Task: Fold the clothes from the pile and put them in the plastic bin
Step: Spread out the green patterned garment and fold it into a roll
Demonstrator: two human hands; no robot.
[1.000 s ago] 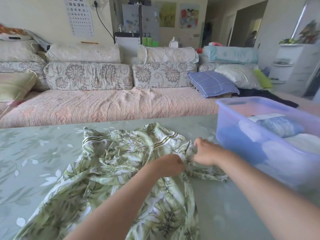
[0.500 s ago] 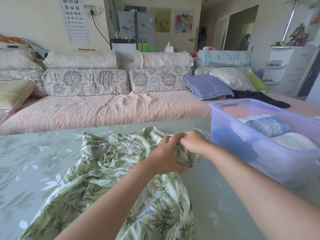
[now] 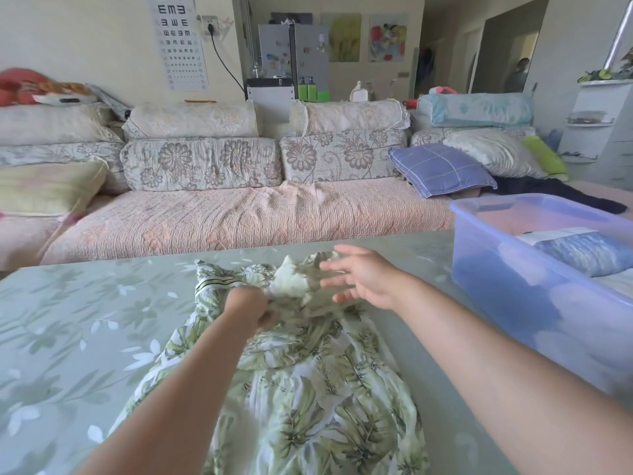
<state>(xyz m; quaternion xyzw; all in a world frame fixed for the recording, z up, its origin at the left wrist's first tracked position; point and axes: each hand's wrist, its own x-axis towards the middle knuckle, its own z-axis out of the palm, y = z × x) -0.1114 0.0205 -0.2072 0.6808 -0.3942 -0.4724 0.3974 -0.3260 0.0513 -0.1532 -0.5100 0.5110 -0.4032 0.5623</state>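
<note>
- Currently, the leaf-print garment (image 3: 301, 382) is spread on the table (image 3: 68, 320), bunched at its far end under both hands.
- Left hand (image 3: 248, 308): fingers curled, fabric gripped.
- Right hand (image 3: 363, 277): fingers spread, nothing held, just above the bunched cloth.
- Plastic bin (image 3: 513, 269) is seen beside the right forearm.

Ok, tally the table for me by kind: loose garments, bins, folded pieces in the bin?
Loose green leaf-print garment: 1
Translucent blue plastic bin: 1
Folded pieces showing inside: 2 (blue-patterned bundle, white bundle)
Total: 4
</note>
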